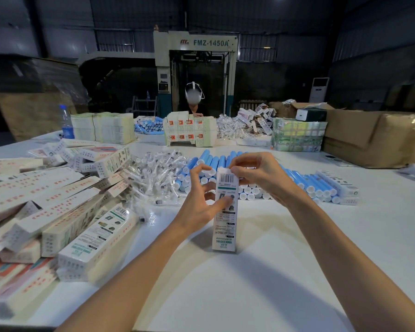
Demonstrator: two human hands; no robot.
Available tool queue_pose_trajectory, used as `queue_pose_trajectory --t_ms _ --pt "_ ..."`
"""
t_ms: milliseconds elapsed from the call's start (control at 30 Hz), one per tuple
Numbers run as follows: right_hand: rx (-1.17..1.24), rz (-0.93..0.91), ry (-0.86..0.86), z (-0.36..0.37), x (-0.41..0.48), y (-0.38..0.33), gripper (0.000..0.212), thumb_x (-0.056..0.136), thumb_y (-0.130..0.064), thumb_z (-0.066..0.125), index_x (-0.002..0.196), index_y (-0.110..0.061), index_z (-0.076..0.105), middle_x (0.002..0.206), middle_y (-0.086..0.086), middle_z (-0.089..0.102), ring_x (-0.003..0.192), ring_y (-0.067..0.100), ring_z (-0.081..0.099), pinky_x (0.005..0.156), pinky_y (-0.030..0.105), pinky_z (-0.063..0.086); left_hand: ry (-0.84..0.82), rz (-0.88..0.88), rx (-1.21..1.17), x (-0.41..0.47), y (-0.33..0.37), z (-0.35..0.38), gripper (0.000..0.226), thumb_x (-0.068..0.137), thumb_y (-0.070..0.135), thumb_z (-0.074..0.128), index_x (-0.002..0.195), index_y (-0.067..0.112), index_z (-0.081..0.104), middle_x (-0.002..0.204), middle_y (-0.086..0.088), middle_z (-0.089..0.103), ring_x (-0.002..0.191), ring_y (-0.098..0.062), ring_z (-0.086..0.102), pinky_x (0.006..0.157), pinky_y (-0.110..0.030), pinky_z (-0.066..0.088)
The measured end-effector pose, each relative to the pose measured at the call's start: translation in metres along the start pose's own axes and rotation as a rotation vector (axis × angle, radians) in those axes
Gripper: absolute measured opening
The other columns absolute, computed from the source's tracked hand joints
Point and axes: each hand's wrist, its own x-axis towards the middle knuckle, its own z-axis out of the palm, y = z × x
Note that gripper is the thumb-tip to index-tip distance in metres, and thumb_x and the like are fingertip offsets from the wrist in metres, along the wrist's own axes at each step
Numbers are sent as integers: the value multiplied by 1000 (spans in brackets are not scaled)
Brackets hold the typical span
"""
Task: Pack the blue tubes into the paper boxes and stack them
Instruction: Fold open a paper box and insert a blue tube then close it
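A tall white paper box (224, 226) with a barcode stands upright on the white table (249, 283) in front of me. My left hand (199, 200) grips its middle, thumb across the printed face. My right hand (256, 173) pinches the flap at the box's top end. Behind both hands lies a pile of blue tubes (297, 180) with white caps, several rows deep. Whether a tube is inside the box is hidden.
Packed and flat boxes (58, 212) are heaped on the left. Clear plastic bags with small parts (153, 173) lie beside the tubes. Two boxes (340, 188) rest right of the tubes. Across the table a person (194, 101) works behind carton stacks; cardboard cases (369, 137) stand far right.
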Motion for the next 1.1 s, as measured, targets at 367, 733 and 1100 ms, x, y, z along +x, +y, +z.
queue_pose_trajectory --t_ms 367,733,1100 --pt "93 -3 4 1 -15 14 12 97 -16 73 106 -18 80 109 7 79 105 24 76 90 29 61 -10 71 53 1 3 0 63 95 23 81 144 37 44 120 9 74 112 -16 71 94 -33 59" --pt "93 -90 168 22 -30 32 23 93 -8 76 116 -14 80 111 4 78 110 23 73 99 44 59 10 77 40 -1 1 0 57 95 21 79 138 39 47 116 7 75 106 -18 72 93 -32 59" --pt "119 -52 204 37 -37 39 30 100 -19 69 130 -23 71 126 -1 73 118 21 69 101 41 57 18 48 -44 -3 2 2 55 96 16 79 137 39 50 116 3 76 106 -19 74 94 -34 60"
